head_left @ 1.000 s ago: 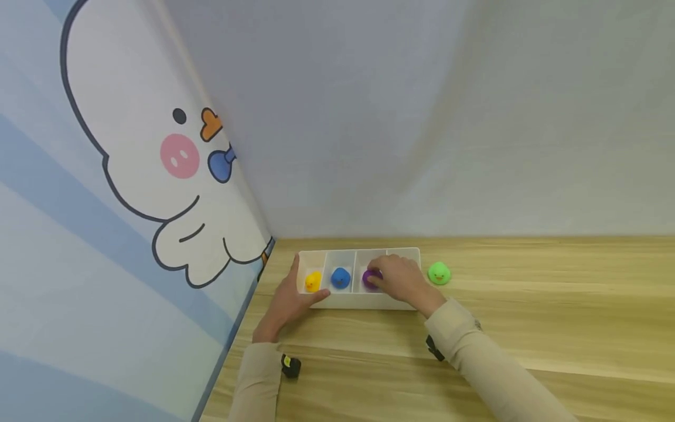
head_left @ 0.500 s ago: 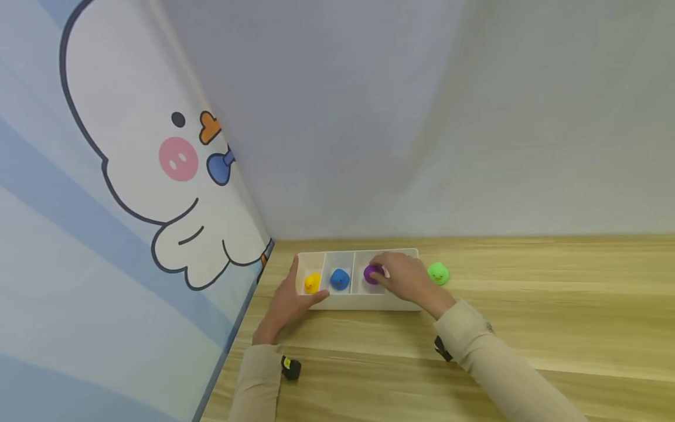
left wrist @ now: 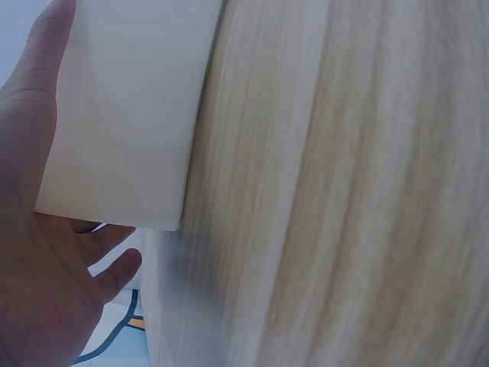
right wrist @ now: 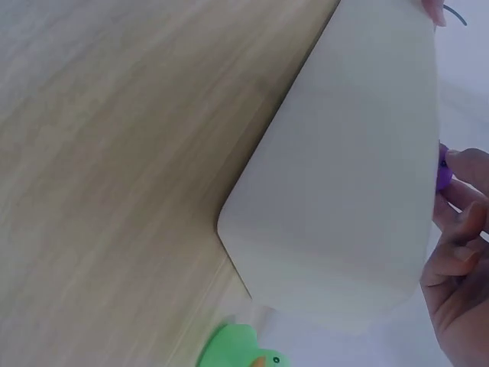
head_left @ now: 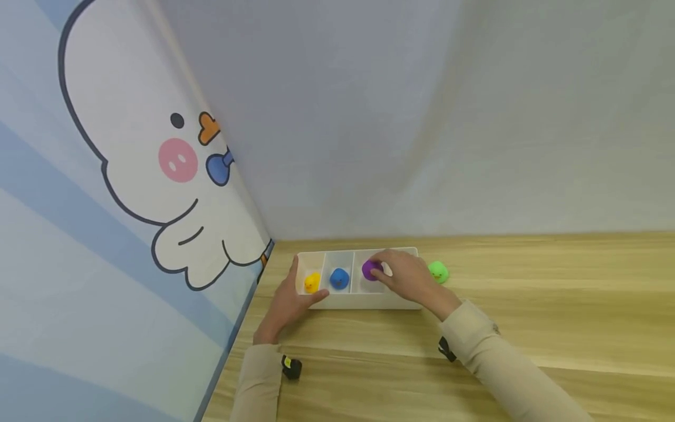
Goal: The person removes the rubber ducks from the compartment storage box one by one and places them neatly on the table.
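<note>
A white divided box (head_left: 364, 302) lies along the table. My left hand (head_left: 287, 302) grips its left end, thumb along the front rim and fingers at the end wall; the left wrist view shows the fingers (left wrist: 114, 271) bent behind that wall. A yellow rubber duck (head_left: 312, 282) sits in the leftmost compartment, a blue duck (head_left: 339, 279) in the one beside it. Over the third compartment from the left, my right hand (head_left: 408, 276) pinches a purple duck (head_left: 371, 270) between thumb and fingertips. In the right wrist view the purple duck (right wrist: 444, 170) shows at the box rim.
A green duck (head_left: 438, 272) stands on the wooden table (head_left: 554, 305), just right of the box. Behind is a pale wall (head_left: 448, 117); on the left, a wall panel (head_left: 126, 146) bears a cartoon bird. The rightmost compartment is mostly covered by my right hand.
My right hand, with the purple duck in its pinch, has risen slightly inside the box area, and its forearm has shifted a little to the right. My left hand stays in place.
</note>
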### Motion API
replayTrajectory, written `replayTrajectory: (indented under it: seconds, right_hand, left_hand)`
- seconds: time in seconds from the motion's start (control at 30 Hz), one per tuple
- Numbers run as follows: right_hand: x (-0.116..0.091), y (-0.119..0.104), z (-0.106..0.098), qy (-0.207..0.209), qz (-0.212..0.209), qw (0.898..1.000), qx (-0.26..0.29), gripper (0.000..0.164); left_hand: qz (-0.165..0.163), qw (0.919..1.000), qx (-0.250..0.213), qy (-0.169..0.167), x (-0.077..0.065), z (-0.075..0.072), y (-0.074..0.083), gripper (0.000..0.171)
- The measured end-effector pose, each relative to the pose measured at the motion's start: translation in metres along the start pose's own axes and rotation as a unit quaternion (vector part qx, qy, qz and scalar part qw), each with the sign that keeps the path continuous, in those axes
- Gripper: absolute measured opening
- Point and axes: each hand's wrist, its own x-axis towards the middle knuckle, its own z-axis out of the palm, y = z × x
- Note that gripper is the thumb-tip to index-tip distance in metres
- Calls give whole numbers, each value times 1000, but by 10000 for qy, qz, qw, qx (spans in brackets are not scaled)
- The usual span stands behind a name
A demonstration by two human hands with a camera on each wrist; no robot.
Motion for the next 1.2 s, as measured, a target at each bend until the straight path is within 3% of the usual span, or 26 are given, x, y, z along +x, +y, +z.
replayTrajectory:
  seconds: [0.53,0.9,1.2]
  right_hand:
    - [-9,3,-21,470,22,9987,175,30]
    - [-20,21,-38,460,15,9989,12,32]
    - [-30,37,-47,384,280,9987,-156,34]
  left_hand:
    - [-7,9999,-95,-38,1,0,-2,124]
    - [16,9999,-144,-55,0,1,1,124]
    - [12,9999,-142,-53,1,2,-1,123]
